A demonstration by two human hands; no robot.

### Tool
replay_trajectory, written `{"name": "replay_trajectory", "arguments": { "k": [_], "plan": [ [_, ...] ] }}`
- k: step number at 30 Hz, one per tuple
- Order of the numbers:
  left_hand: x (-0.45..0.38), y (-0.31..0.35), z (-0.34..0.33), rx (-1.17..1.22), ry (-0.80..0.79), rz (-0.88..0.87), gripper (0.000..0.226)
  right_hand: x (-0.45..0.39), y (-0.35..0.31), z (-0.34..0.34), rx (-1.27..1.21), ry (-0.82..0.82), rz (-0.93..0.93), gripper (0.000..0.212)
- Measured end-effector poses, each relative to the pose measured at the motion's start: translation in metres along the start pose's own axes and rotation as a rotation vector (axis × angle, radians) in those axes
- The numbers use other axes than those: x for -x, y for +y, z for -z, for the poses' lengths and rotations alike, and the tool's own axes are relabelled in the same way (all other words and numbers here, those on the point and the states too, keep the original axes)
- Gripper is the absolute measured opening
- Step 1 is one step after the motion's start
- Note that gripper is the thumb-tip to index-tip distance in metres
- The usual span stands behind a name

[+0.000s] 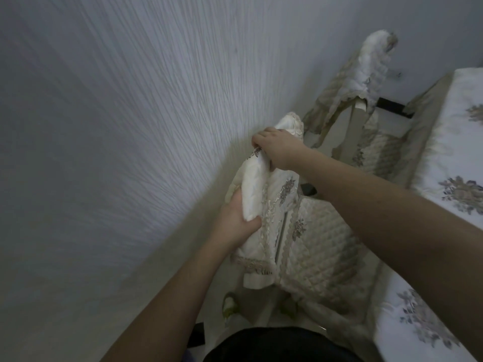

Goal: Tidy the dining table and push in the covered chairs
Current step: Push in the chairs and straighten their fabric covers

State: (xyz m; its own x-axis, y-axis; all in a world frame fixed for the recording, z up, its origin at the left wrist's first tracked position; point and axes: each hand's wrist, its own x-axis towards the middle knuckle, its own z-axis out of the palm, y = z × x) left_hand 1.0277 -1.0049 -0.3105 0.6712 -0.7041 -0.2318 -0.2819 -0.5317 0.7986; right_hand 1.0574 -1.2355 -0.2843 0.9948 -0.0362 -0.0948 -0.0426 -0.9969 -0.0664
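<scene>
Two hands (277, 147) gripping quilted satin chair cover (257, 194)

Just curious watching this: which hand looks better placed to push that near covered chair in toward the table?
Probably the left hand: it grips the chair back on the wall side, opposite the table. The right hand grips the top.

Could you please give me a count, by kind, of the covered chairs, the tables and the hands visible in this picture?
Covered chairs: 2 (near chair, far chair)
Tables with floral cloth: 1 (table)
Hands on the near chair's back cover: 2 (left hand, right hand)
Total: 5
</scene>
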Motion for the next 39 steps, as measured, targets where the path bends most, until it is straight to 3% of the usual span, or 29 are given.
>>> {"name": "replay_trajectory", "arguments": {
  "k": [15, 39],
  "plan": [
    [-0.051, 0.043, -0.023, -0.116, -0.064, -0.103, 0.071, 0.018, 0.064, 0.008, -0.024, 0.005, -0.145, 0.069],
    [-0.085, 0.066, -0.066, -0.169, -0.092, -0.165, 0.071, 0.048, 0.123, -0.008, -0.099, -0.018, -0.271, 0.066]
  ]
}}
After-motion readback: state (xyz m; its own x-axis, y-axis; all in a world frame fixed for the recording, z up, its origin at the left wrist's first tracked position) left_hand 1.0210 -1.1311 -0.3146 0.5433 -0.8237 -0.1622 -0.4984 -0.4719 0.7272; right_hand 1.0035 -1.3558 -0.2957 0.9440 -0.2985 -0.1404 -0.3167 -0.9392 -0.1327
